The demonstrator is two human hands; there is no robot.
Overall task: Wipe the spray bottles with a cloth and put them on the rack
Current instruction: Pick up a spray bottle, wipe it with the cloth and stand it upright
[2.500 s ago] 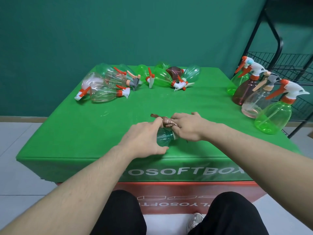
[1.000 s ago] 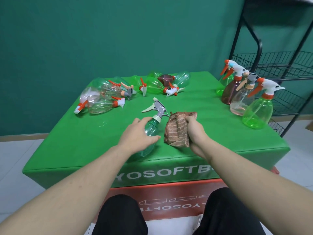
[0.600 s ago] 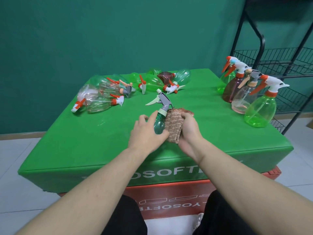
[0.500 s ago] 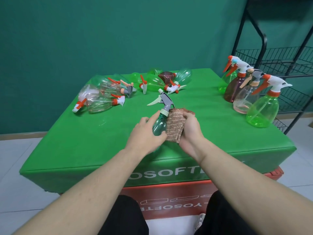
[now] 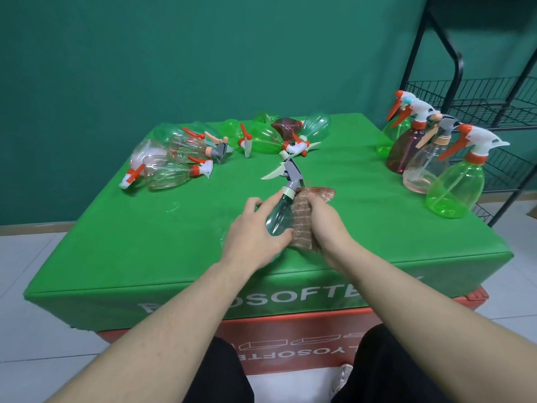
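My left hand (image 5: 252,231) grips a teal spray bottle (image 5: 279,215) with a grey trigger head, tilted with the nozzle pointing away, above the green table (image 5: 145,228). My right hand (image 5: 325,221) holds a brown striped cloth (image 5: 303,219) pressed against the bottle's right side. Several bottles (image 5: 180,158) lie on their sides at the far left and far middle (image 5: 270,135) of the table. Several more stand upright at the right edge, the nearest a light green one (image 5: 454,184). The black wire rack (image 5: 494,94) stands behind them on the right.
The table's front edge lies just below my hands, with a red box (image 5: 290,338) underneath. A dark green wall rises behind the table. My knees show at the bottom of the view.
The teal bottle has gone from lying under my hands to being lifted and tilted. The cloth, held apart from it a second ago, now presses on its side.
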